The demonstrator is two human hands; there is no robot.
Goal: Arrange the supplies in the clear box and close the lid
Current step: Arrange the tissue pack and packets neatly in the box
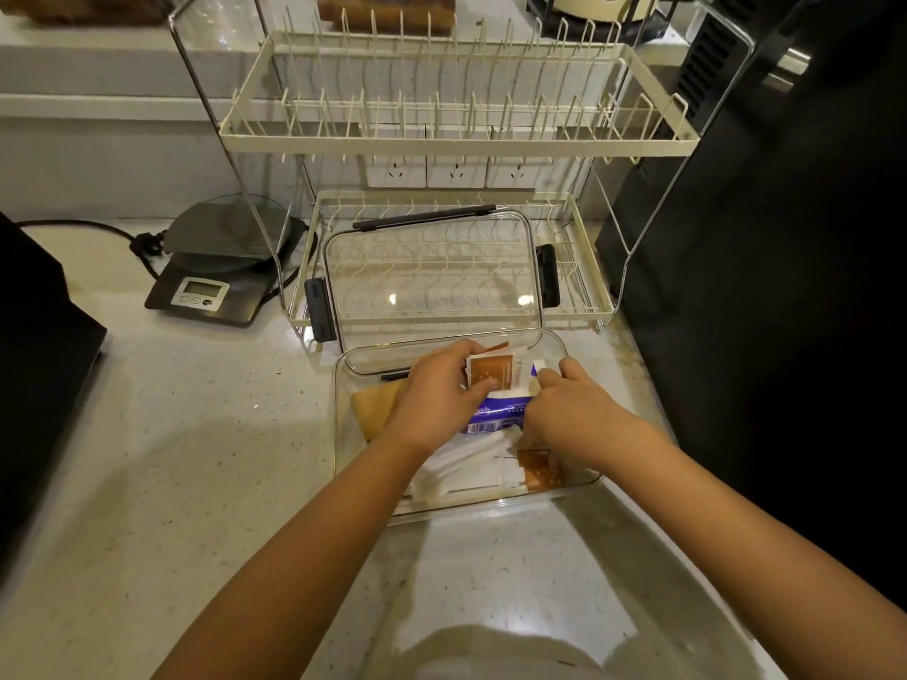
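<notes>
The clear box (343, 454) stands open on the counter. Inside lie a tan cloth (373, 407), a blue-and-white pack (493, 417), white cotton swabs (461, 466) and brown plaster packets (540, 471). My left hand (437, 390) is inside the box, holding a small stack of brown plaster packets (495, 373) upright near the far wall. My right hand (572, 409) grips the same stack from its right side, above the blue pack. The clear lid (432, 272) with dark clips leans against the low dish rack behind the box.
A cream wire dish rack (456, 135) with two tiers stands behind the box. A kitchen scale (216, 282) with a power cord sits at the left. A dark appliance (765, 287) rises on the right, and another dark object (39, 365) is at the left edge.
</notes>
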